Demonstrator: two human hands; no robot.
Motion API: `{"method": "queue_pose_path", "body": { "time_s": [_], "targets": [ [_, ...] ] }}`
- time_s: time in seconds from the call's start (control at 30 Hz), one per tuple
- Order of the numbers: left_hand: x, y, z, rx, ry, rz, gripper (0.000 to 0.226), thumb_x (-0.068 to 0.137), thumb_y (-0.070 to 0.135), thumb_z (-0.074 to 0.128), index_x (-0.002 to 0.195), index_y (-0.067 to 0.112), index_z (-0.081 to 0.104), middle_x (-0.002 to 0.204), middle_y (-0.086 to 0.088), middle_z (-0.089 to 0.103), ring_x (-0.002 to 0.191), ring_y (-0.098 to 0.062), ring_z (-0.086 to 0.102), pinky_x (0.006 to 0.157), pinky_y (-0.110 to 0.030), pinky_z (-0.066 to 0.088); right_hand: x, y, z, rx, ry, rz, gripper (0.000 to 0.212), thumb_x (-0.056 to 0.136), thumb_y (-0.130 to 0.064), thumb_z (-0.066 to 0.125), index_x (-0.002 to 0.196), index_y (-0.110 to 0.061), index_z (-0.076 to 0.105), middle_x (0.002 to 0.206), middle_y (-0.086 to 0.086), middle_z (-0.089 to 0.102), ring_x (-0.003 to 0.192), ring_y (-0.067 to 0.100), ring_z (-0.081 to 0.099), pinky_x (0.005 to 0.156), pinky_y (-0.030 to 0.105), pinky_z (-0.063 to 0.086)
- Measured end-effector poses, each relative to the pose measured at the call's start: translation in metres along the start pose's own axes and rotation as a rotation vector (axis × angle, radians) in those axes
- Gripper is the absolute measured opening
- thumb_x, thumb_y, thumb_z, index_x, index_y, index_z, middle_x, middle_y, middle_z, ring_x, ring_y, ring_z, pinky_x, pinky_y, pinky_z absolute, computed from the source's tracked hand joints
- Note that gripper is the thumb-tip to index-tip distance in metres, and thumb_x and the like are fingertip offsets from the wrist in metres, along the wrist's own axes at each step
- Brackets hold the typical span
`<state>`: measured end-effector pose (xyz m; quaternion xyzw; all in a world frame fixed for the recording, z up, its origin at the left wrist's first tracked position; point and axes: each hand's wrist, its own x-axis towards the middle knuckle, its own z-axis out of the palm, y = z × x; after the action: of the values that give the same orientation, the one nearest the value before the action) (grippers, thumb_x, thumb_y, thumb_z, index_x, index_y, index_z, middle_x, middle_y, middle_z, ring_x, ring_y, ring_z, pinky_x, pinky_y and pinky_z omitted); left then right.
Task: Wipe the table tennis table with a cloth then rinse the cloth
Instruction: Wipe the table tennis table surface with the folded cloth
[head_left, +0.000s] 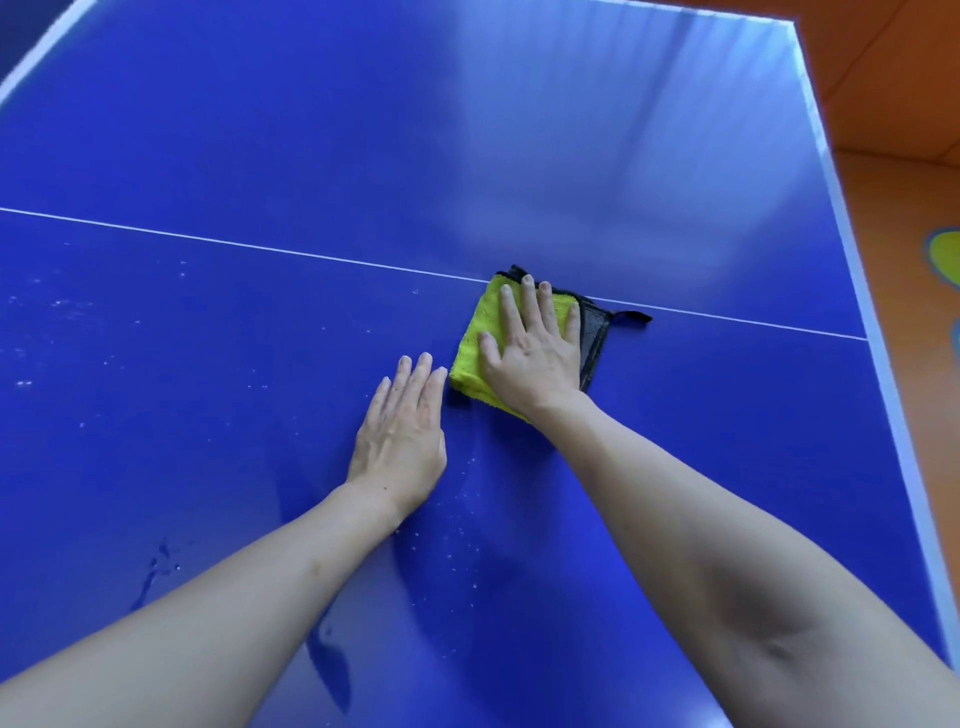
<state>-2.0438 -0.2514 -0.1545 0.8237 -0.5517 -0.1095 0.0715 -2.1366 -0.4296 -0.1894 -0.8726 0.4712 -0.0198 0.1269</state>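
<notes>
The blue table tennis table (260, 130) fills nearly the whole view, its white edge running along the top and down the right side, with a thin white centre line (208, 240) crossing from about 9 o'clock toward 3 o'clock. Orange floor (893, 104) shows past the table's edge at 1 to 3 o'clock. The surface toward 8 o'clock carries pale specks and a few wet streaks (156, 571). Both bare forearms reach in from 6 o'clock. The right hand (535, 348) lies flat on top of the cloth, fingers straight and slightly spread, pressing it onto the table. The left hand (402, 441) rests palm-down on the bare table at the cloth's 7 o'clock, fingers straight and close together, its fingertips just beside the cloth's near corner. The cloth (478, 332), folded, yellow with a dark grey underside and a small black loop, sits just right of centre with its far corner on the centre line.
</notes>
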Motion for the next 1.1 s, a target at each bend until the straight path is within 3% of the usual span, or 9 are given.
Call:
{"method": "queue_pose_path", "body": {
  "time_s": [0.13, 0.4, 0.63, 0.8, 0.97, 1.1],
  "targets": [
    [0.006, 0.046, 0.011, 0.057, 0.036, 0.016, 0.068, 0.090, 0.006, 0.046, 0.156, 0.008, 0.031, 0.165, -0.010, 0.024, 0.154, -0.027, 0.017, 0.124, -0.044, 0.020, -0.005, 0.059, -0.016, -0.026, -0.012, -0.011, 0.076, 0.100, -0.064, 0.021, 0.168, -0.032, 0.011, 0.177, -0.001, -0.004, 0.162, 0.025, -0.014, 0.128, 0.057, -0.011],
    [0.034, 0.193, 0.038, 0.072, 0.035, 0.109, 0.063, 0.084, 0.007, 0.046, 0.147, 0.008, 0.046, 0.157, -0.012, 0.039, 0.148, -0.031, 0.032, 0.120, -0.046, 0.030, -0.034, 0.234, -0.058, -0.039, -0.019, 0.137, 0.072, 0.102, -0.065, 0.019, 0.168, -0.038, 0.010, 0.177, 0.000, -0.008, 0.162, 0.023, -0.015, 0.127, 0.057, -0.011],
    [0.041, 0.294, 0.065, 0.119, -0.059, 0.187, 0.062, 0.090, 0.009, 0.047, 0.151, 0.008, 0.040, 0.161, -0.014, 0.032, 0.151, -0.031, 0.026, 0.122, -0.045, 0.024, -0.072, 0.331, -0.080, -0.061, -0.027, 0.254, 0.072, 0.098, -0.070, 0.018, 0.165, -0.048, 0.005, 0.176, 0.006, -0.011, 0.161, 0.026, -0.016, 0.126, 0.061, -0.012],
    [0.032, 0.309, 0.072, 0.144, -0.091, 0.213, 0.064, 0.095, 0.013, 0.037, 0.158, 0.012, 0.024, 0.167, -0.010, 0.014, 0.155, -0.027, 0.008, 0.125, -0.041, 0.012, -0.097, 0.344, -0.080, -0.068, -0.033, 0.338, 0.069, 0.100, -0.069, 0.016, 0.164, -0.049, 0.001, 0.176, 0.002, -0.011, 0.162, 0.026, -0.014, 0.124, 0.065, -0.008],
    [0.023, 0.271, 0.067, 0.123, -0.039, 0.189, 0.062, 0.088, 0.008, 0.046, 0.150, 0.010, 0.042, 0.160, -0.013, 0.033, 0.151, -0.030, 0.025, 0.122, -0.045, 0.025, -0.103, 0.328, -0.076, -0.090, -0.059, 0.360, 0.068, 0.103, -0.065, 0.014, 0.165, -0.045, -0.005, 0.176, 0.001, -0.015, 0.161, 0.030, -0.018, 0.121, 0.070, -0.011],
    [0.017, 0.217, 0.057, 0.097, 0.004, 0.165, 0.061, 0.086, 0.008, 0.048, 0.147, 0.009, 0.045, 0.157, -0.013, 0.038, 0.150, -0.031, 0.029, 0.121, -0.045, 0.028, -0.101, 0.307, -0.071, -0.082, -0.068, 0.395, 0.067, 0.103, -0.066, 0.015, 0.165, -0.047, -0.004, 0.176, -0.001, -0.015, 0.161, 0.029, -0.017, 0.123, 0.069, -0.009]
  ]
}}
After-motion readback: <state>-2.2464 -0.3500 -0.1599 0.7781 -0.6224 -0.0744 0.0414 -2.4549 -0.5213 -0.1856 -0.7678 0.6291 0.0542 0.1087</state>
